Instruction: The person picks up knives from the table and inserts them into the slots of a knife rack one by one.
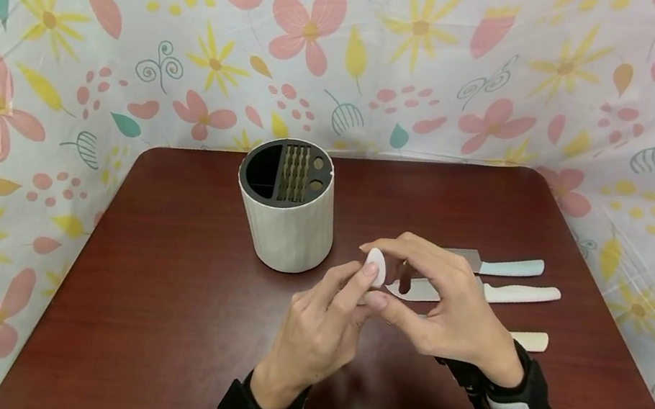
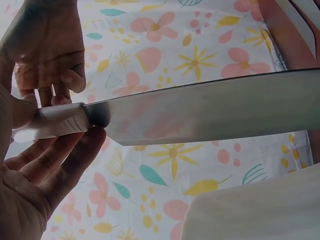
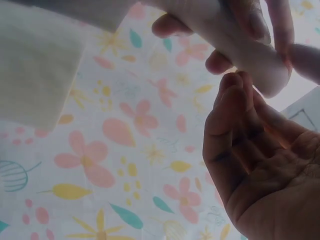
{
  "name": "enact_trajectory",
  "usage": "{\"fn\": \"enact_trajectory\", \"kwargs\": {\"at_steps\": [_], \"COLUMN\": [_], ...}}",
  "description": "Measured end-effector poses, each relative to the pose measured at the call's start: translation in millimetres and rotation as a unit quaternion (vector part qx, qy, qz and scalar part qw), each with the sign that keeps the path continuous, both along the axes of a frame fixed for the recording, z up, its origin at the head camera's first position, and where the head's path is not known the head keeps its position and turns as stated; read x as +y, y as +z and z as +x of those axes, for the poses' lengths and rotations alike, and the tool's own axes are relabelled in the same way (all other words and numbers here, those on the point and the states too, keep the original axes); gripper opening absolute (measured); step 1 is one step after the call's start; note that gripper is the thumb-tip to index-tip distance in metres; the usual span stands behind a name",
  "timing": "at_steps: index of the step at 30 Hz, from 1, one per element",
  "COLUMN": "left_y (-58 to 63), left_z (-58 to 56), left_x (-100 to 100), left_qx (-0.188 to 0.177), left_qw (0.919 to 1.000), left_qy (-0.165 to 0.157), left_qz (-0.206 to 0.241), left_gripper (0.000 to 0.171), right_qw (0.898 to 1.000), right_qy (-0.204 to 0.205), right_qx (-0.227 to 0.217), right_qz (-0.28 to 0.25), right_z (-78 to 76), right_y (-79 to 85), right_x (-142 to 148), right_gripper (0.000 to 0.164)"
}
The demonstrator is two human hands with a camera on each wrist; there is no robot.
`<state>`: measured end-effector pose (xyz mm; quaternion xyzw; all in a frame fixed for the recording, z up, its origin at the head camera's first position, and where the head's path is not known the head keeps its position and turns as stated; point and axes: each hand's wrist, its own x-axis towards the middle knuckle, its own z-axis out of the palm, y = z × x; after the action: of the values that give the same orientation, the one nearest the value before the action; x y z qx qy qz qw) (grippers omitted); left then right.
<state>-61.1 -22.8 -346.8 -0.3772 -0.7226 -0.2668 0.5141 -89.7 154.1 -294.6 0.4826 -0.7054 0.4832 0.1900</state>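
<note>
A knife with a white handle (image 1: 377, 266) is held between both hands; the head view sees mainly the handle's rounded end. My left hand (image 1: 318, 331) grips the handle, fingers under it in the left wrist view. There the broad steel blade (image 2: 210, 107) stretches away to the right. My right hand (image 1: 448, 306) arches over from the other side, its thumb and fingertips about the handle's end (image 3: 270, 75). Its lower fingers hang free of the handle. Left of the hands stands a white round knife block (image 1: 291, 238) with a black slotted top.
Several things lie on the dark red table (image 1: 164, 307): at the right are a knife with a pale blue handle (image 1: 512, 267), one with a white handle (image 1: 522, 294) and a cream handle (image 1: 530, 340) partly behind the right wrist. Behind hangs a flowered cloth (image 1: 311, 33).
</note>
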Motion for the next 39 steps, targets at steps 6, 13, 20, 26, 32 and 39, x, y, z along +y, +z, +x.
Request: {"fn": "enact_trajectory", "kwargs": {"at_steps": [6, 13, 20, 26, 32, 39], "left_y": [1.9, 6.3, 11.8, 16.3, 20.6, 25.1], "left_z": [1.1, 1.1, 2.3, 3.5, 4.1, 5.3], "left_x": [-4, -5, -10, -14, -17, -20], "left_qx": [-0.003, 0.019, 0.017, 0.017, 0.018, 0.023], "left_qw": [1.0000, 0.9995, 0.9990, 0.9987, 0.9984, 0.9981], "left_qy": [0.006, 0.008, 0.004, 0.006, 0.008, 0.015], "left_qz": [0.003, 0.023, 0.040, 0.048, 0.053, 0.055], "left_gripper": [0.035, 0.033, 0.031, 0.031, 0.031, 0.031], "right_qw": [0.999, 0.996, 0.990, 0.989, 0.986, 0.984], "right_qy": [-0.027, -0.087, -0.135, -0.148, -0.160, -0.157], "right_qx": [0.018, -0.005, -0.031, -0.025, -0.037, -0.080], "right_qz": [-0.029, -0.034, -0.031, -0.021, -0.012, 0.025], "right_z": [-7.9, -18.5, -34.6, -54.3, -76.5, -92.0], "right_y": [3.0, 1.9, -6.9, -14.0, -22.4, -29.3], "right_x": [-3, -7, -18, -32, -45, -56], "right_gripper": [0.023, 0.021, 0.022, 0.026, 0.032, 0.037]}}
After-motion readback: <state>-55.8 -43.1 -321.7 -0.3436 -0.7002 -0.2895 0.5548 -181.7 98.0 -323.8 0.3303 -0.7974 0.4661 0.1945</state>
